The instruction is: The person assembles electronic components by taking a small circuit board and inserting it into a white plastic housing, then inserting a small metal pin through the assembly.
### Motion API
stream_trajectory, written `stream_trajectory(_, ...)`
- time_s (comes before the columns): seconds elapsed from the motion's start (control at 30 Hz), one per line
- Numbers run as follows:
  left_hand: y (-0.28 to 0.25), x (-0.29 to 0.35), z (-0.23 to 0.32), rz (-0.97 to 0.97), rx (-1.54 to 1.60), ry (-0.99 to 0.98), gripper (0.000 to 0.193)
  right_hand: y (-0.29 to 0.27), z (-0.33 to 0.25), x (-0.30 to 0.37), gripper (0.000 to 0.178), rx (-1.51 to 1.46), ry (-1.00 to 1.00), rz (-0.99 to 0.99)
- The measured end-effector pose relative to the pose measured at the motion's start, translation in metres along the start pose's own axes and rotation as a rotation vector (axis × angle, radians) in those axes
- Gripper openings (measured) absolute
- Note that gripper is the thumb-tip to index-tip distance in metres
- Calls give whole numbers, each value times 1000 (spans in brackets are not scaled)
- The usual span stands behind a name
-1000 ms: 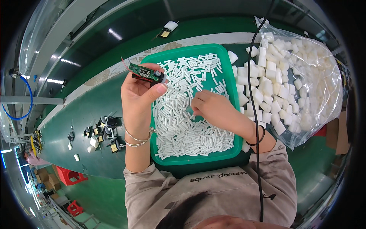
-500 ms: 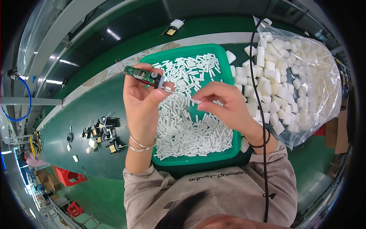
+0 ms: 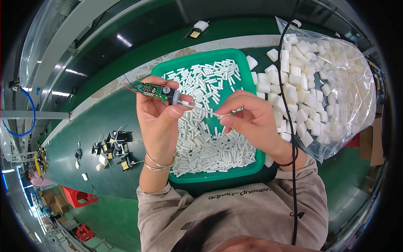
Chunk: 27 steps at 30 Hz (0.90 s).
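Head view: left hand (image 3: 159, 119) grips a small green circuit board (image 3: 152, 90) w/ a round part at its end, held above the green tray (image 3: 201, 178). Right hand (image 3: 252, 122) pinches 1 white tube (image 3: 219, 114) btwn thumb & fingers, just beside the board's end. Tray is full of white tubes. Clear bag (image 3: 336, 84) of white foam blocks sits to the right. Black parts (image 3: 113, 149) lie on the green belt, left. 2 bangles on left wrist.

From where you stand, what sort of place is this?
Most likely an electronics assembly line: a long green workbench, a green tray of small white tubes, and a small circuit board held in the left hand.
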<state>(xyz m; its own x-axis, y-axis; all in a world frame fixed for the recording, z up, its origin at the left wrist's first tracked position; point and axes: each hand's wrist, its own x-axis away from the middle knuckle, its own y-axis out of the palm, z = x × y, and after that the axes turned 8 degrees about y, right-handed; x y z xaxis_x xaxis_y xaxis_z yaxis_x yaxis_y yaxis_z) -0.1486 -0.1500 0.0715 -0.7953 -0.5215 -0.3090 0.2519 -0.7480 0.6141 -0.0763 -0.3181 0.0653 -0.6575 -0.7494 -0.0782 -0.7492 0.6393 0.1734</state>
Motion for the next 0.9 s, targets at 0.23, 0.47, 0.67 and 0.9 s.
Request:
stream_trajectory(0.23, 6, 5, -3, -180, -203, 75, 48, 0, -1, 0, 11, 56, 32, 164)
stream_trajectory(0.47, 13, 10, -7, -278, -483, -28, 41, -8, 0, -4, 16, 473, -397, 306)
stream_trajectory(0.67, 10, 7, -11, -235, -572, -61, 37, -16, 4, -10, 20, 994, -830, 296)
stream_trajectory(0.9, -5, -2, -20, -196, -655, -231, 33, -20, 13, -17, 17, 1275, -849, 340)
